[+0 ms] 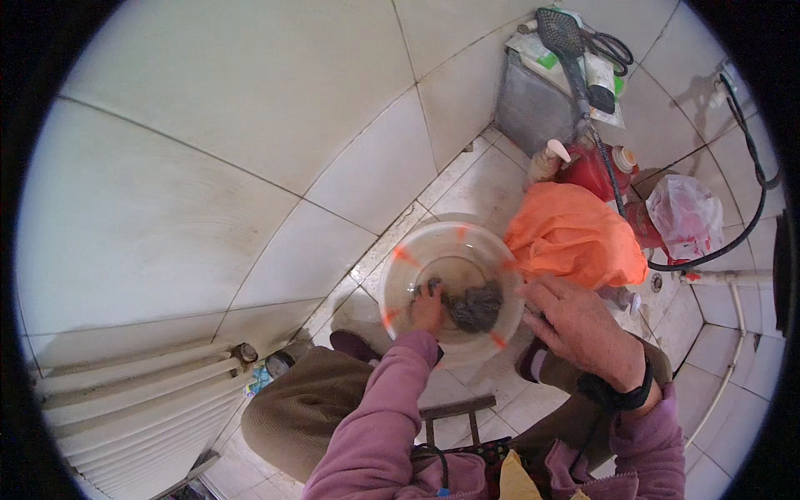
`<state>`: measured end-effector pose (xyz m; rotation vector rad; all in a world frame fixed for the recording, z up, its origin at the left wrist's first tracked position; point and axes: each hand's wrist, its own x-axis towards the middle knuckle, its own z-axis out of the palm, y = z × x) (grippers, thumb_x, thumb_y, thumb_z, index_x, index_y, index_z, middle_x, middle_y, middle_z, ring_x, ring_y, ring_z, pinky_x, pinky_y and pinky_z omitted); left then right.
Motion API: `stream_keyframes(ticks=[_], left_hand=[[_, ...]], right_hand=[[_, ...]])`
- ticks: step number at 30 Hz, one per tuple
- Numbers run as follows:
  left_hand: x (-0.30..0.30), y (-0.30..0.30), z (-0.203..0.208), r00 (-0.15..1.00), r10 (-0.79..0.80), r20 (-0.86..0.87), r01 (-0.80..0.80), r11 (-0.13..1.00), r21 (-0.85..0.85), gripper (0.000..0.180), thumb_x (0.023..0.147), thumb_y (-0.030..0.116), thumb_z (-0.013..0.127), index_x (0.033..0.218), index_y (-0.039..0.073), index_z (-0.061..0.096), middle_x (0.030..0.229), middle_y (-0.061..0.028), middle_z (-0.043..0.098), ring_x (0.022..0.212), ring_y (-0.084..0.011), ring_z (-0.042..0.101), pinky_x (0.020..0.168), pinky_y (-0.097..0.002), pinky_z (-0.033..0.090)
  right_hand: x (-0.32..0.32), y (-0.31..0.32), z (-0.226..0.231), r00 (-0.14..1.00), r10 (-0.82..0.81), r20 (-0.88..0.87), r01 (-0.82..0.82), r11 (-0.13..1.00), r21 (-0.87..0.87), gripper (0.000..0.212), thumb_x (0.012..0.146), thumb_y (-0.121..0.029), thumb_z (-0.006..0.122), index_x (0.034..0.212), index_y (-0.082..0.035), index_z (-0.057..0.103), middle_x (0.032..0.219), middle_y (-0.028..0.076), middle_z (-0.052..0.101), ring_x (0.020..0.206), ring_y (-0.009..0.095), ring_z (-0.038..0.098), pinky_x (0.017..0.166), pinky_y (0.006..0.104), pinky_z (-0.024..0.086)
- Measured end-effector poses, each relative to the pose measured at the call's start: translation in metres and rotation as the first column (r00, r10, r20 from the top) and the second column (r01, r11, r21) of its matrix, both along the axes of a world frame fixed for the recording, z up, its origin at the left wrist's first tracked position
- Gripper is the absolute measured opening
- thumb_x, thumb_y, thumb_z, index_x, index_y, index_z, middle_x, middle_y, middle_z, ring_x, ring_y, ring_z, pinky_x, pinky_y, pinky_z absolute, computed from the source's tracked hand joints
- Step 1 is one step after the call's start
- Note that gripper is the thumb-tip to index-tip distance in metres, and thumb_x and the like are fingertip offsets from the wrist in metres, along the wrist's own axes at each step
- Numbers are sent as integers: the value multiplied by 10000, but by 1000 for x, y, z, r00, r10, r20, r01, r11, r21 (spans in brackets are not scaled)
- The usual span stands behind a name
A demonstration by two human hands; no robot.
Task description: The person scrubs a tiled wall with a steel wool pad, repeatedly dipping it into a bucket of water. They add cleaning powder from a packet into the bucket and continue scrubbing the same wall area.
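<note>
A pale round plastic basin (389,293) with orange marks round its rim stands on the floor between my knees. Shallow water lies in it, with a dark wet cloth (477,309) bunched on the bottom. My left hand (428,312) reaches down inside, its fingers bent over a dark end of the cloth at the left; the fingertips are partly hidden. Just outside the right rim is my right hand (577,321), with fingers extended toward the basin and nothing visible in them. Whether it touches the rim I cannot tell. A black band circles its wrist.
An orange plastic bag (571,233) sits against the basin's far right. Behind it are a red jug (593,171), a pump bottle (546,162) and a shower head (560,32) with a dark hose (742,237). A white radiator (142,392) stands at left, beside tiled walls.
</note>
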<state>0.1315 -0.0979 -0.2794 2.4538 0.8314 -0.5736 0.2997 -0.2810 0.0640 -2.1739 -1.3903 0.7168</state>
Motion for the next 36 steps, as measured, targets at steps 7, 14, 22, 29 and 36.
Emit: stream_keyframes(ticks=[7,14,22,29,36], left_hand=[[4,10,-8,999,-36,39,37,999,-20,600,804,149,654,1357,157,422,1330,-191,460,1123,-411,545,954,-492,443],[30,24,82,966,42,257,-21,996,-85,304,848,219,608,1105,58,623,1071,-189,625,1071,-353,580,896,-462,456],[37,12,201,572,309,760,-400,914,-71,528,765,208,713,1253,84,552,1243,-190,555,1097,-366,567,941,-473,437],[-52,9,368,42,282,958,-301,918,-257,439,851,159,649,1251,41,510,1130,-161,591,1041,-279,594,897,-367,475],[-252,20,376,-193,456,869,-409,767,-494,172,970,101,534,1107,22,604,950,-37,640,878,-106,609,790,-257,492]], right_hand=[[1,-12,-6,1000,12,6,-12,1000,19,283,859,-120,594,1113,-13,528,984,177,572,890,378,589,755,430,490],[-3,-11,-8,997,43,67,-48,997,67,318,855,-120,587,1150,-11,538,1053,195,598,964,377,603,823,439,500],[-3,3,-32,997,75,-1,-75,997,32,278,885,-139,610,1118,5,566,1027,175,613,895,321,619,796,378,508],[-1,19,-73,983,144,116,-148,988,34,228,882,-125,603,1042,36,590,909,194,639,801,325,631,738,390,511],[10,16,-102,977,76,199,-62,995,-75,183,857,-129,612,951,27,600,877,209,643,822,353,633,724,424,496]])
